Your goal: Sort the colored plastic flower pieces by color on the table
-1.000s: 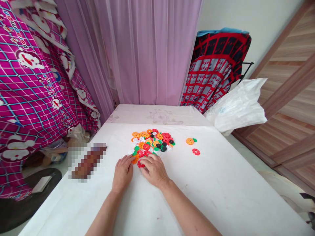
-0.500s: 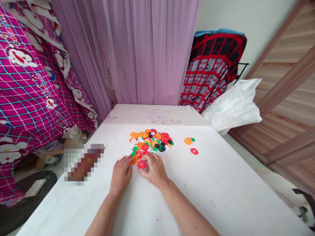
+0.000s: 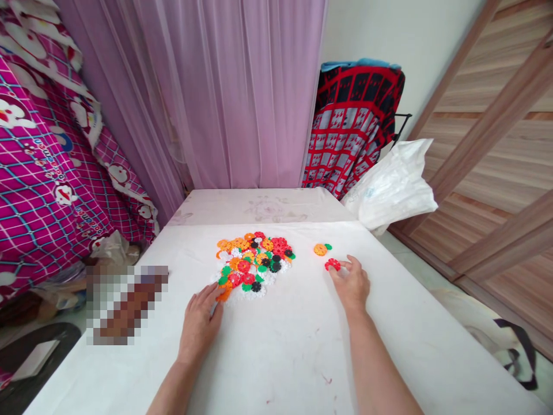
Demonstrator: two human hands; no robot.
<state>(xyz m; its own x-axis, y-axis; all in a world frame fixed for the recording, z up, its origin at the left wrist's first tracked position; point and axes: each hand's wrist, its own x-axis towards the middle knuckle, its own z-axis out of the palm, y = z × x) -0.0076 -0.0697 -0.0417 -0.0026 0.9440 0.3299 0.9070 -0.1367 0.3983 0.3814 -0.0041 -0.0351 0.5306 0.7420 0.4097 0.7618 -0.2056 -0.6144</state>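
Note:
A loose pile of flower-shaped plastic discs [image 3: 253, 262] in red, orange, white, green and black lies on the white table. Flat at its near left edge rests my left hand [image 3: 202, 314], fingers stretched, tips touching the orange discs [image 3: 224, 294]. To the right of the pile, my right hand [image 3: 353, 283] pinches a red flower disc [image 3: 332, 264] between thumb and fingers, low over the table. Whether another red disc lies under it I cannot tell. Just beyond it sit an orange disc [image 3: 320, 249] and a green disc [image 3: 329, 246].
The white tabletop [image 3: 276, 357] reaches back to a flower-patterned cover [image 3: 216, 204]. A white plastic bag [image 3: 393, 184] hangs at the far right corner. A blurred-out patch [image 3: 127, 305] covers something at the left edge. A purple curtain [image 3: 242, 98] closes off the back.
My right hand has moved right from the near edge of the pile, carrying a red disc beside the orange and green ones. My left hand stays by the pile. The view has shifted slightly.

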